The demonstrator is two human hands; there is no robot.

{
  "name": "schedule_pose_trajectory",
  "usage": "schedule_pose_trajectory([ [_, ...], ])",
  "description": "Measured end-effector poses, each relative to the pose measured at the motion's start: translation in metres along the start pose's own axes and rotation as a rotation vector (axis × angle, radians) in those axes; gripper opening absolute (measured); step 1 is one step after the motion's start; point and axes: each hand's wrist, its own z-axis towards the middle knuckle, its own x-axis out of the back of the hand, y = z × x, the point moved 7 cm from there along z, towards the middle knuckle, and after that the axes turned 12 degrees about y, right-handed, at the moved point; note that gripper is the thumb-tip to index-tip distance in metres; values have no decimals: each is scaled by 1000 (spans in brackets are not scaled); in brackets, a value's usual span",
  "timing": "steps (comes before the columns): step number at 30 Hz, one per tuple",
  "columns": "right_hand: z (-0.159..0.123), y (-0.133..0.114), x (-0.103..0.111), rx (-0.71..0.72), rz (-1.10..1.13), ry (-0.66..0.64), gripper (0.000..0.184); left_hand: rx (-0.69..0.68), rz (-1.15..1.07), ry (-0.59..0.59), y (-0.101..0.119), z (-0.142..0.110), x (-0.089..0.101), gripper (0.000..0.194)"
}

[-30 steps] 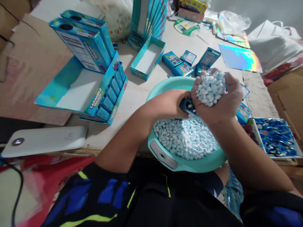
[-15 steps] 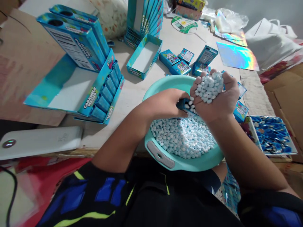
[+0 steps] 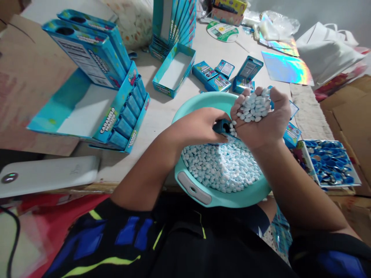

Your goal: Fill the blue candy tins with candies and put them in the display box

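Pale candies (image 3: 253,108), small, smooth and white to light blue, fill the middle of the head view, seen from above. One heap sits in the person's right hand (image 3: 261,117), which is turned palm up and curled into a cup around them. The left hand (image 3: 207,125) is clamped on a small blue box (image 3: 220,126), tilted so that its dark round opening faces the right palm. A few candies lie between that opening and the heel of the right hand. Both hands are above a turquoise basin (image 3: 228,200), where many more of the candies lie in a broad layer.

Beyond the basin, on the pale table (image 3: 145,133), lie several little blue boxes (image 3: 218,83) and an empty-looking blue tray (image 3: 174,72). To the left, two tall blue cartons (image 3: 82,58) stand in a display box (image 3: 84,112) lettered "Caramelo", with a white power bank (image 3: 52,174) nearby. At the right, a white tray (image 3: 357,178) holds shiny blue pieces (image 3: 327,160).
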Motion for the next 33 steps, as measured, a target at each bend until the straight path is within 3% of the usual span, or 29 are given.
schedule_pose_trajectory([
  [7,8,-6,6,108,-222,-141,34,-44,18,-2,1,2,0,43],
  [11,10,-10,2,261,-498,-309,48,-49,1,-1,3,2,1,33],
  [14,8,-10,-1,315,-571,-387,53,-58,-36,2,5,0,1,30],
  [22,2,-8,2,220,-288,-200,39,-43,-59,-18,3,-1,-1,35],
  [33,-7,-5,-4,97,-73,-50,38,-69,-43,-8,2,0,-2,42],
])
